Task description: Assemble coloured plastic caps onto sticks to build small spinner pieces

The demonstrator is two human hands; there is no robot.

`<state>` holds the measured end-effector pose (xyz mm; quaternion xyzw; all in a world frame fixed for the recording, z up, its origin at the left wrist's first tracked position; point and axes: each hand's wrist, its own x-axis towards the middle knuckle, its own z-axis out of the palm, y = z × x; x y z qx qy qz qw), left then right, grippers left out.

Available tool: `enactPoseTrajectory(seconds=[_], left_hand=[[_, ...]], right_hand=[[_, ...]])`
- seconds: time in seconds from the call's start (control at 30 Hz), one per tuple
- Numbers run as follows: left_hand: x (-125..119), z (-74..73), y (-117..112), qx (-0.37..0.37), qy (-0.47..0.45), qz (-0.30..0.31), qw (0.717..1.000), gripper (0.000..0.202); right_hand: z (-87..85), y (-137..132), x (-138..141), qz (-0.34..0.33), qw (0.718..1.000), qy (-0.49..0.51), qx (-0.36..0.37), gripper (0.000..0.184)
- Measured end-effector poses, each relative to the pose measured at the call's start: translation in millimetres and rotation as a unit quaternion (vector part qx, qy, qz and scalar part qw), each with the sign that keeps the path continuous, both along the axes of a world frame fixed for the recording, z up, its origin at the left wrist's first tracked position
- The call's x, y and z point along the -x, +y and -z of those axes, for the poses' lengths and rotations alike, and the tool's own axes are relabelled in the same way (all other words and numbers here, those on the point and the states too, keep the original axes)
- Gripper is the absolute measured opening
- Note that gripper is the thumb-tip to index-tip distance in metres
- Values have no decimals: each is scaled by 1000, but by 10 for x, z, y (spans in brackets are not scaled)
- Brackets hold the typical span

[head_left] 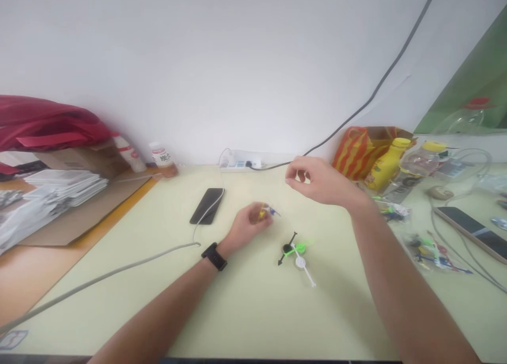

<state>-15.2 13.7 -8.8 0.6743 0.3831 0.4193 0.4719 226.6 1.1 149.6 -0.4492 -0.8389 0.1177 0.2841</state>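
Note:
My left hand (251, 224), with a black watch on the wrist, is closed on small yellow and blue plastic arrow spinners (270, 210) just above the table. My right hand (317, 180) is raised to the right of it, its fingers curled into a pinch. Whether anything sits between those fingertips I cannot make out. On the table between my forearms lie a black arrow spinner (287, 249), a bright green one (301, 248) and a white one (300, 262), close together and partly overlapping.
A dark phone (206, 206) with a cable across it lies left of my left hand. Clear bags of coloured spinners (435, 253) and another phone (475, 232) are at right. Bottles (388, 163) and a striped bag (352, 150) stand behind. A power strip (240, 163) runs along the wall.

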Motion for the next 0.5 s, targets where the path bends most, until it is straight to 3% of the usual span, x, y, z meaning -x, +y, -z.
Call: enactPoseTrajectory(seconds=[0.13, 0.33, 0.4, 0.5], left_hand=[[23, 7, 38, 25, -38, -17, 999, 50], [46, 33, 73, 49, -68, -16, 996, 51], [44, 39, 71, 42, -56, -14, 997, 50], [34, 50, 59, 32, -38, 3, 999, 52]], right_hand=[[78, 56, -25, -102, 977, -110, 153, 14], [593, 340, 199, -185, 867, -265, 380, 28], [731, 424, 252, -170, 850, -288, 408, 28], [801, 488, 226, -156, 858, -272, 406, 29]])
